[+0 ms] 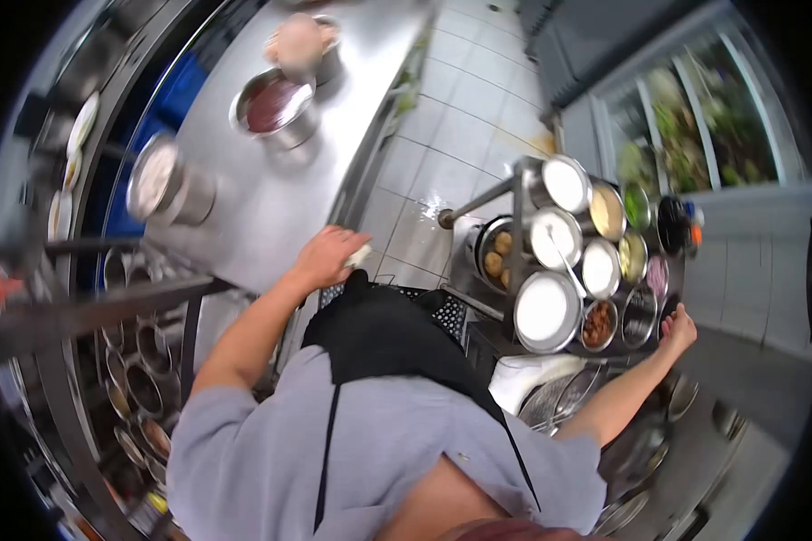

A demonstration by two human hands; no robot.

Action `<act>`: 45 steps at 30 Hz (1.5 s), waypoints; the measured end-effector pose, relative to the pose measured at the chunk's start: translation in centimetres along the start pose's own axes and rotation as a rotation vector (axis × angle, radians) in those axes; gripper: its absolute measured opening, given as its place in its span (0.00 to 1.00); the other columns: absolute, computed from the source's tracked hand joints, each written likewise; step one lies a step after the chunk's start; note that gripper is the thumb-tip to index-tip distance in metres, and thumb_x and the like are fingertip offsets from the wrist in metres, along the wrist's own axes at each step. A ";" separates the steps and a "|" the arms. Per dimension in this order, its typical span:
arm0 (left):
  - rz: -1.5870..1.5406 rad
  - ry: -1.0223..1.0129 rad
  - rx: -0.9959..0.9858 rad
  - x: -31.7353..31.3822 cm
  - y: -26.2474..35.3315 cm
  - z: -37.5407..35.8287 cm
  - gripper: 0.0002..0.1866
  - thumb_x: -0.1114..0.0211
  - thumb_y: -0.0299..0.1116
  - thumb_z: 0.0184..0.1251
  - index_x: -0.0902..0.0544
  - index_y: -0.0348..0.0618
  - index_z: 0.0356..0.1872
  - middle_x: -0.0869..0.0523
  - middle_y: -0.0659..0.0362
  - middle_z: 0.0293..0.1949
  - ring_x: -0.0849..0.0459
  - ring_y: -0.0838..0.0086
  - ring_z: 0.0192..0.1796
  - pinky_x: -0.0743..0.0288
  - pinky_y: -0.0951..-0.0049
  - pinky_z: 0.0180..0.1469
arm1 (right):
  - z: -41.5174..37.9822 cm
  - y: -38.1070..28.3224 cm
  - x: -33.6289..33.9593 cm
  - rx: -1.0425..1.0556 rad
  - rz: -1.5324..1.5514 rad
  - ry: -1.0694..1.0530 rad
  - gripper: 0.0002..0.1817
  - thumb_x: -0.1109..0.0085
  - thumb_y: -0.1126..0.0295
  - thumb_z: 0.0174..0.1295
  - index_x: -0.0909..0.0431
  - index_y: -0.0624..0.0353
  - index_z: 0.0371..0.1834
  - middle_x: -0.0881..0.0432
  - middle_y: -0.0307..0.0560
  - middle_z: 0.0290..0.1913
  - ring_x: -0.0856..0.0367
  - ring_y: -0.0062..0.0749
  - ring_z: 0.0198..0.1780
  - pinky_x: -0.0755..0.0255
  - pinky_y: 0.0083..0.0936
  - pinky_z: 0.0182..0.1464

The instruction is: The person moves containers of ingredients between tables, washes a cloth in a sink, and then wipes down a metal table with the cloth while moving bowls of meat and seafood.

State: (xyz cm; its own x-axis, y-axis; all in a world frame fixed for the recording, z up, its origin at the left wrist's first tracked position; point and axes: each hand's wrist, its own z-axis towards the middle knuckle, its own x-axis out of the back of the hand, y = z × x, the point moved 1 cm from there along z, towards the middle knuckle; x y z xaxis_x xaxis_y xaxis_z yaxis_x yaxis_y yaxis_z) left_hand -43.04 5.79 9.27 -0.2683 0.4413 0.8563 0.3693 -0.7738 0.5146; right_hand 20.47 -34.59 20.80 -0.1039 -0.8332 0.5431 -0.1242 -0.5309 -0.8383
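Pale bundle (361,256), perhaps a folded cloth though too blurred to name, was at the left hand (327,258), in front of the black apron (383,329) and near the edge of the steel counter (235,221). The left fingers curled round it; how firmly, the view did not tell. The right hand (678,331) reached far out to the other side, its fingers partly bent, just beside a metal container (634,346). Whether those fingers gripped a rim or touched nothing could not be told.

Bowls and pans crowded that side: a wide pan (550,348) with a white surface, reddish-brown pieces (598,323) in a small bowl, and a long handle (566,257) sticking out between them. A snagged finger or sleeve could have tipped the container, and a knock to the handle could have splashed its neighbours. On the left, a loose hold would have been enough to drop the bundle to the tiled floor (406,171). A shiny patch there looked possibly wet, so a hurried step could have slipped. Reaching wide both ways also left little balance to spare.
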 end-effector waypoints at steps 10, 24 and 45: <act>-0.148 0.089 -0.026 -0.7 -1.6 -0.8 0.27 0.34 0.26 0.50 0.22 0.43 0.57 0.14 0.52 0.44 0.18 0.57 0.49 0.28 0.61 0.58 | -40.1 -17.3 -29.0 0.419 -0.055 -1.433 0.15 0.37 0.58 0.65 0.17 0.60 0.42 0.15 0.39 0.39 0.19 0.20 0.38 0.24 0.18 0.40; -0.205 0.109 0.027 -0.2 -2.0 -1.2 0.26 0.35 0.25 0.50 0.21 0.45 0.56 0.14 0.52 0.46 0.19 0.52 0.47 0.24 0.54 0.51 | -58.0 -21.6 -49.6 0.308 -0.060 -1.416 0.10 0.38 0.75 0.58 0.24 0.73 0.36 0.18 0.57 0.36 0.15 0.41 0.31 0.13 0.32 0.33; -0.213 0.182 -0.015 -0.4 -1.4 -0.4 0.25 0.39 0.25 0.49 0.20 0.41 0.54 0.15 0.48 0.48 0.19 0.51 0.49 0.27 0.56 0.56 | -42.0 -20.1 -27.5 0.146 0.199 -1.217 0.08 0.42 0.77 0.53 0.19 0.74 0.29 0.15 0.54 0.28 0.13 0.39 0.28 0.16 0.31 0.28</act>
State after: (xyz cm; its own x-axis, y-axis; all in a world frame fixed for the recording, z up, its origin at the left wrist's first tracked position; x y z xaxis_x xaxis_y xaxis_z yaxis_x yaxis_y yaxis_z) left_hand -43.80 6.49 8.24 -0.4948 0.5069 0.7058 0.2747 -0.6793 0.6805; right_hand -15.63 5.50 24.79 0.8842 -0.4613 0.0734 -0.0921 -0.3262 -0.9408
